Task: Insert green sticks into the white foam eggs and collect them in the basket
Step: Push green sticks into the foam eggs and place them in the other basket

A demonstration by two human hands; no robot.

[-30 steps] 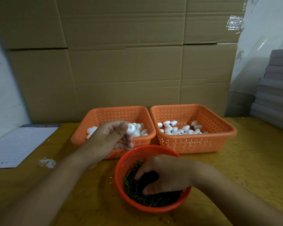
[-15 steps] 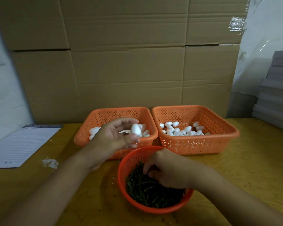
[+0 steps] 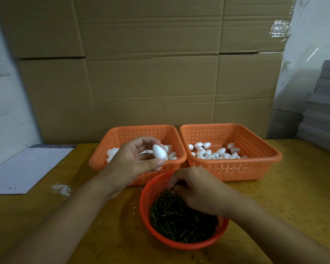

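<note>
two hands, left hand (image 3: 133,161) fingers holding foam egg (image 3: 159,151), right hand (image 3: 200,189) fingers pinching green sticks (image 3: 179,220), notepad (image 3: 27,168) writing unreadable

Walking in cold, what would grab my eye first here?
Probably the white foam egg held up in the left hand over the left orange basket. Next, the round red basket of green sticks in front, where the right hand is digging. A second orange basket of eggs sits to the right.

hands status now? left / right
Left hand: pinching a white foam egg over the left basket.
Right hand: fingers curled into the green sticks; grip hidden, cannot tell.
</note>
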